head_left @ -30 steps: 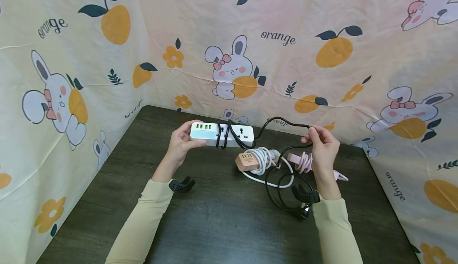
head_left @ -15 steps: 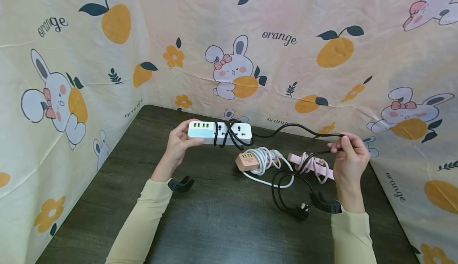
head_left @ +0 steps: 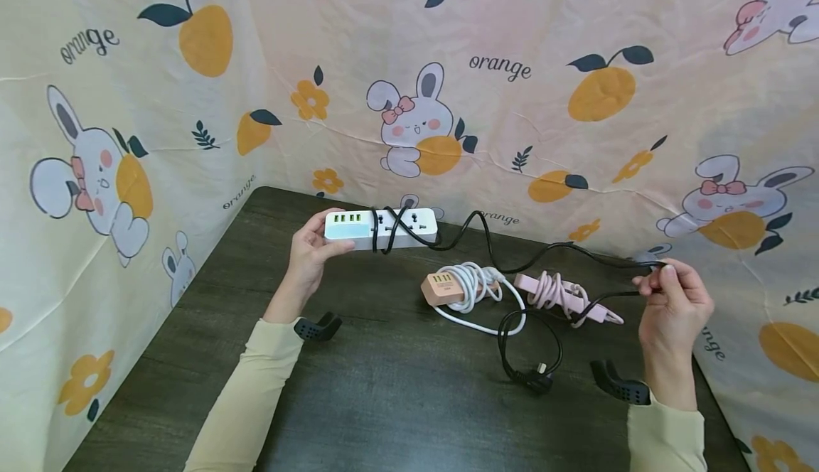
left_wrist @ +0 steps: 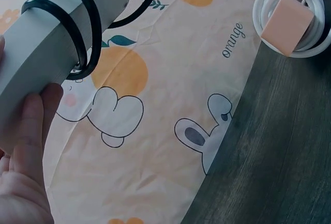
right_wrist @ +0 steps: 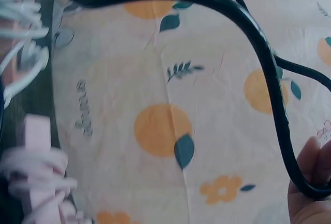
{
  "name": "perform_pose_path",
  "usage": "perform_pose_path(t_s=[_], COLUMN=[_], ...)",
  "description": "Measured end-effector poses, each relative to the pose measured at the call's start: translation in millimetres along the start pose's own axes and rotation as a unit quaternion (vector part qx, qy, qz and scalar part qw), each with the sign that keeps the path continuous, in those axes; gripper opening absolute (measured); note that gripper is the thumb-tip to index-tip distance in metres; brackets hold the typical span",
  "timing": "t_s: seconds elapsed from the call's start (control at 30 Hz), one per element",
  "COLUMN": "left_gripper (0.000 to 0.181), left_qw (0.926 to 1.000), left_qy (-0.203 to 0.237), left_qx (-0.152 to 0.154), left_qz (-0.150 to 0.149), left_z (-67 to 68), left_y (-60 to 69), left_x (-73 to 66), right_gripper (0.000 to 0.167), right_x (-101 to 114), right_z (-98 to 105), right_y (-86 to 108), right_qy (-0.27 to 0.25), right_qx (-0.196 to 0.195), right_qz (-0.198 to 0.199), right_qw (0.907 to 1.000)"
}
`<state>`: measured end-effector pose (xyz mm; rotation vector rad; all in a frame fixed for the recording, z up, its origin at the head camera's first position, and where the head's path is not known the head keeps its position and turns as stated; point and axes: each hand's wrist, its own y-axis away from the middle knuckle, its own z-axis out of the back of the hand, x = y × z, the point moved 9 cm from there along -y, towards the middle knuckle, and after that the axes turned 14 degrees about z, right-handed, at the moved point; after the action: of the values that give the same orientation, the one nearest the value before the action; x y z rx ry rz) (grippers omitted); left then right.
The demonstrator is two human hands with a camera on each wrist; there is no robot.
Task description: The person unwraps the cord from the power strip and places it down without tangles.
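My left hand (head_left: 310, 257) grips the left end of a white power strip (head_left: 358, 228), thumb on the front face. Turns of black cord (head_left: 375, 230) wrap around the strip's middle; in the left wrist view two loops (left_wrist: 92, 32) cross the strip (left_wrist: 31, 53). From there the cord runs slack to the right, where my right hand (head_left: 677, 308) pinches it between thumb and fingers. The right wrist view shows the cord (right_wrist: 269, 63) bending into the fingers of that hand (right_wrist: 310, 203). The cord's black plug (head_left: 539, 379) lies on the table beside a loose loop.
An orange-pink power strip (head_left: 443, 288) wound with white cord lies on the dark table (head_left: 397, 401) between my hands. Right of it is a pink strip (head_left: 595, 310) with a pink cord around it. Printed cloth (head_left: 307, 24) stands behind and at both sides.
My right hand has moved right and slightly down, drawing out more black cord. Fewer turns cross the power strip, which has shifted a little left and up with my left hand.
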<state>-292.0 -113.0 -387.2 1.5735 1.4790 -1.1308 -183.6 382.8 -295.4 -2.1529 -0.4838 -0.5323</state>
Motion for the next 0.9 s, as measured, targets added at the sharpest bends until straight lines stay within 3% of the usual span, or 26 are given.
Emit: perform_pose_path(t_s=[0.07,0.2,0.27,0.33,0.43,0.63,0.8,0.9], left_gripper=[0.051,0.050,0.050,0.049,0.050,0.049,0.049,0.049], left_qw=[1.0000,1.0000,1.0000,0.9999,0.9998,0.9996,0.9996,0.9995], left_qy=[0.003,0.000,0.000,-0.002,-0.002,0.003,0.010,0.013], left_qx=[-0.002,-0.001,-0.001,0.001,0.006,0.007,0.008,0.013], left_qz=[-0.003,-0.006,-0.008,-0.012,-0.018,-0.026,-0.025,-0.024], left_z=[0.7,0.2,-0.6,-1.9,-4.3,-7.0,-8.7,-10.8], left_y=[-0.2,0.1,0.4,0.7,0.7,0.7,2.4,3.0], left_x=[-1.7,-4.3,-5.8,-7.5,-10.0,-13.1,-14.0,-13.6], right_gripper=[0.011,0.010,0.012,0.014,0.014,0.018,0.015,0.009], right_x=[1,3,0,-4,-11,-23,-39,-46], right_z=[4,9,10,9,6,2,5,10], right_y=[1.3,4.8,8.3,14.0,24.0,42.2,69.7,85.0], right_qy=[0.012,0.101,0.149,0.197,0.261,0.329,0.332,0.305], right_qx=[0.017,0.100,0.152,0.213,0.305,0.434,0.559,0.604], right_qz=[-0.008,-0.014,-0.027,-0.044,-0.064,-0.085,-0.159,-0.212], right_qw=[0.9997,0.9897,0.9768,0.9560,0.9138,0.8341,0.7429,0.7047])
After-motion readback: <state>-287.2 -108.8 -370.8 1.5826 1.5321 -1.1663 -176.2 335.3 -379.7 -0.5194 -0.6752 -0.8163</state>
